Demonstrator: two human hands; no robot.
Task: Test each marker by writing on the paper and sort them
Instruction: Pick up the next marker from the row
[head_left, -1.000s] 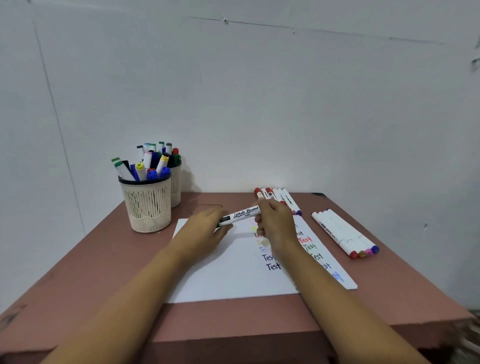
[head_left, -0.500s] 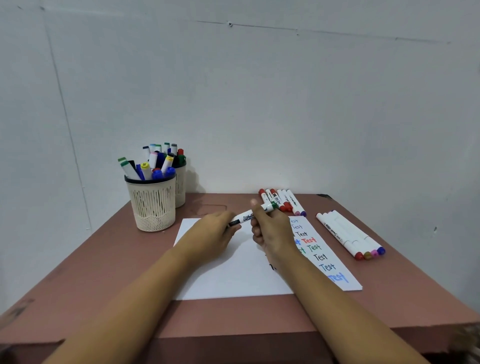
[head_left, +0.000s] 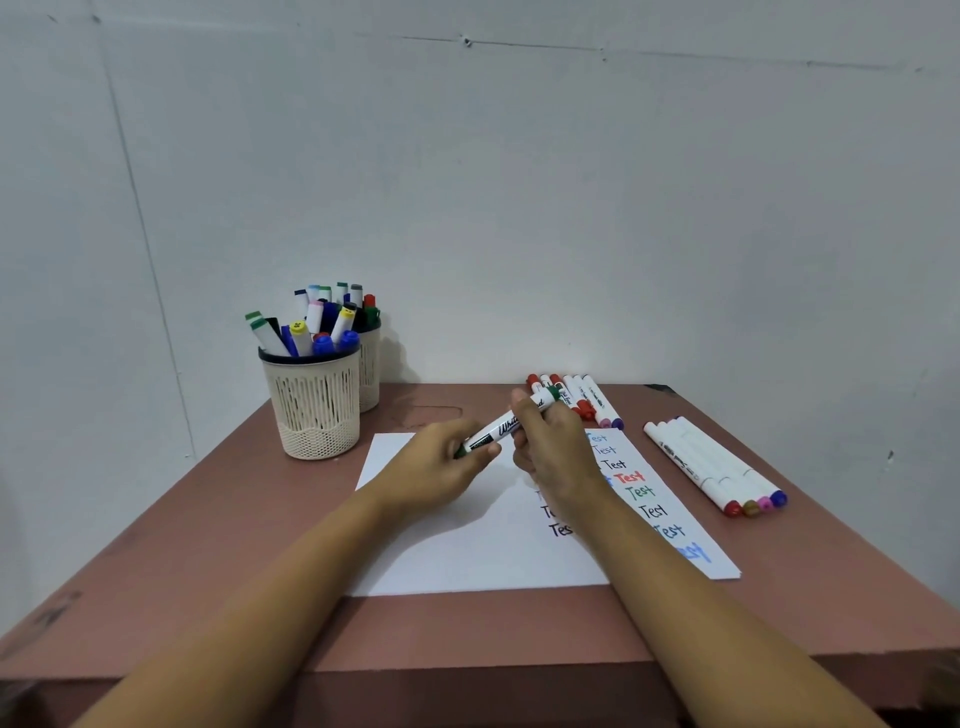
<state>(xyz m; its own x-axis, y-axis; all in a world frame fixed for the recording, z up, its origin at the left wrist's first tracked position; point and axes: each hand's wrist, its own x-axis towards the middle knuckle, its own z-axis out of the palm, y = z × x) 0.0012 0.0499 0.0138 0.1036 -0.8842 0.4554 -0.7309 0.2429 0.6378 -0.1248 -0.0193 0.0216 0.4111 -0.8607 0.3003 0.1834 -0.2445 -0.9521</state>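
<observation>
Over the paper (head_left: 467, 551), off the sheet, green whiteboard marker (head_left: 506, 427) is held between both hands: left hand (head_left: 436, 470) pinches the near-left end, right hand (head_left: 553, 452) curls its fingers round the far-right barrel. Looks like cap work, on or off I can't tell; move straight along the barrel, no bending, keep clear of the written Test lines. Long axis runs diagonal, near-left to far-right, far end aimed at the row of markers (head_left: 587, 402). Mesh cups (head_left: 317, 410) sit far left
</observation>
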